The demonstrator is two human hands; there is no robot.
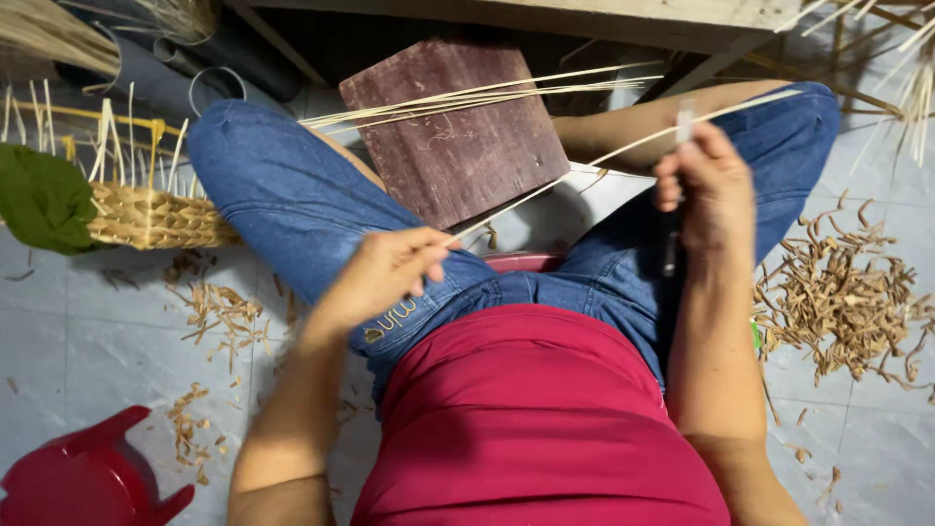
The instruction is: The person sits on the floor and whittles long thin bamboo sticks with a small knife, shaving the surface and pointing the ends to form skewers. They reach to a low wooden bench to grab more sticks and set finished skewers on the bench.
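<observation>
Left hand [390, 268] pinches near end of thin cane strip [584, 164]. Strip slants up-right, past right hand [706, 185], fist closed round small knife [685, 122].

I am seeing no packages, labels, signs or screens anywhere in this view.
</observation>
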